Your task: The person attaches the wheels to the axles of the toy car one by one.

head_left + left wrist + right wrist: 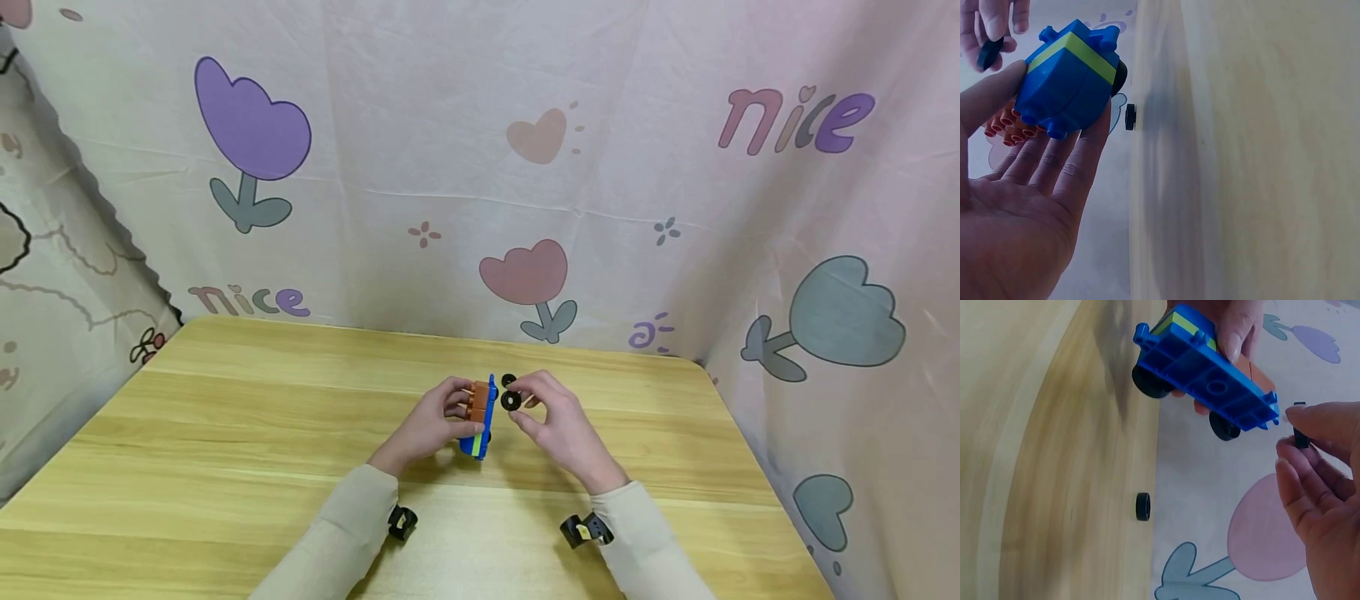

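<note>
My left hand (429,421) holds a toy car (478,417) above the table, thumb on one side and fingers on the other. The car has a blue base, a lime stripe and orange bricks (477,398) on top. In the right wrist view its underside shows, with black wheels (1225,427) along one side and bare blue pegs (1270,397) along the other. Close beside those pegs, my right hand (558,421) pinches a loose black wheel (1300,436) between thumb and fingers. Another black wheel (1142,507) stands on the table beyond the hands.
The wooden table (262,417) reaches back to a patterned curtain (420,150) hanging behind it. More curtain hangs at both sides. A black wrist camera (402,523) sits at the left sleeve and a second wrist camera (587,530) at the right sleeve.
</note>
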Available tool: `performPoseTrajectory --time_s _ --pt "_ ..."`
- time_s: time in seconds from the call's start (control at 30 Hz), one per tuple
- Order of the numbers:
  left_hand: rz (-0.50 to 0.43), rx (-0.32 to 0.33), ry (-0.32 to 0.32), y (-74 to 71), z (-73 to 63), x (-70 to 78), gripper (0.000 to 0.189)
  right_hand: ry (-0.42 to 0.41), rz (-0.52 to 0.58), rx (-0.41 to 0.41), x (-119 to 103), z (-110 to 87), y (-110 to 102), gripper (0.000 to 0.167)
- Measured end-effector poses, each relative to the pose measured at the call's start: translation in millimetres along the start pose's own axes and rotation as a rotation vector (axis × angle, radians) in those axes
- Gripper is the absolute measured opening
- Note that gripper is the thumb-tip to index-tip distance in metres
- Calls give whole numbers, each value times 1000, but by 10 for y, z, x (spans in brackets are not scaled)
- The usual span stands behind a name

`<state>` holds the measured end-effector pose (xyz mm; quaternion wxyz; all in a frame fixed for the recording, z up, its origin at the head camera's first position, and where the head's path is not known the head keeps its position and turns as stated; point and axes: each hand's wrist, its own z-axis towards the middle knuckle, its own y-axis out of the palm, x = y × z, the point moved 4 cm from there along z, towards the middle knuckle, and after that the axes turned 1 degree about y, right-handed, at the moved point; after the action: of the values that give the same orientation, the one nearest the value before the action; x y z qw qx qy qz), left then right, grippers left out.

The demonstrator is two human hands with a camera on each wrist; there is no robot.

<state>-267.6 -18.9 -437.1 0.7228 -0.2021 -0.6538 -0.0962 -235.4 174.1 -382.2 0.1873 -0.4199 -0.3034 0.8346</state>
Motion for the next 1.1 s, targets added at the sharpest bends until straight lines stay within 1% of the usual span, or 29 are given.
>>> performPoseTrajectory --time_s 0.17,0.4,0.6,0.7,0.83,1.1 --pt "2 -1 -5 13 -8 2 59 -6 28 -17 -24 18 53 34" --pt "-4 -17 4 31 -14 8 57 0 -19 -44 -48 26 125 34" --pt "-9 -30 15 49 -6 0 56 37 -54 -55 -31 10 164 34" --pt "-14 -38 10 55 -8 -1 56 43 -61 -53 -24 6 171 34" --pt "-17 -48 22 57 -5 8 56 37 -70 -43 -31 13 172 35" --pt "-15 -41 40 36 -4 9 57 13 -117 -45 -47 39 197 35"
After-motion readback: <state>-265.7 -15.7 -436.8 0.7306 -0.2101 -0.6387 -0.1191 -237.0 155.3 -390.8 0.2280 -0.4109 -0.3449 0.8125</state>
